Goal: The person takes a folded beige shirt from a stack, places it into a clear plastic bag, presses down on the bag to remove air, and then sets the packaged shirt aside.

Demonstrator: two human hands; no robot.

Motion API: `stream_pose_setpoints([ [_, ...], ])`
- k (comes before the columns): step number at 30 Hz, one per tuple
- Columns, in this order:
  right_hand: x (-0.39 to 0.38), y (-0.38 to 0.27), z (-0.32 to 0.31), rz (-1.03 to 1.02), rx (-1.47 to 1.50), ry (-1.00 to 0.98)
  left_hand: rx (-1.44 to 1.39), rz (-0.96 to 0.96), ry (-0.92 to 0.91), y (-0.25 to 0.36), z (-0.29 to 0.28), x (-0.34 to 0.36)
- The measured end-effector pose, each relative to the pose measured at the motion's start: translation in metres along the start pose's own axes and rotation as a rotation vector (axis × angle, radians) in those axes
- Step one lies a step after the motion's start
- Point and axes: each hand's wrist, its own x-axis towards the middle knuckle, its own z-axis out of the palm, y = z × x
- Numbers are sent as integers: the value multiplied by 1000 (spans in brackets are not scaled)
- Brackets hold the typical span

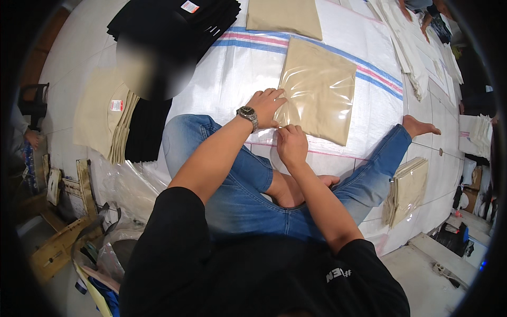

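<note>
A folded beige garment in a clear plastic bag (319,87) lies flat before me, its glossy film wrinkled and catching the light. My left hand (265,110), with a metal watch at the wrist, rests at the bag's left edge, fingers spread and the fingertips on the film. Just nearer to me, my right hand (292,145) is closed, pinching the bag's near left corner between thumb and fingers. The two thumbs almost meet there. Beyond this bag lies another folded beige garment (285,18), partly cut off by the picture's upper edge.
White woven sheeting (222,74) with blue and pink stripes lies underneath. Stacks of beige garments (97,113) and black garments (169,26) stand left, partly blurred. Bagged beige garments (406,193) are piled right of my leg. Other people's hands (425,24) show at the far right and left.
</note>
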Motion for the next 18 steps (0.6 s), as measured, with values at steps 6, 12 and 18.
stream_pose_setpoints([
  [6,1,-8,-3,33,-5,-71,-3,4,2,-3,2,-2],
  [12,8,7,7,-52,-26,-114,23,-4,38,-1,3,2],
  [18,13,1,-11,-87,12,-171,32,-16,66,-6,7,1],
])
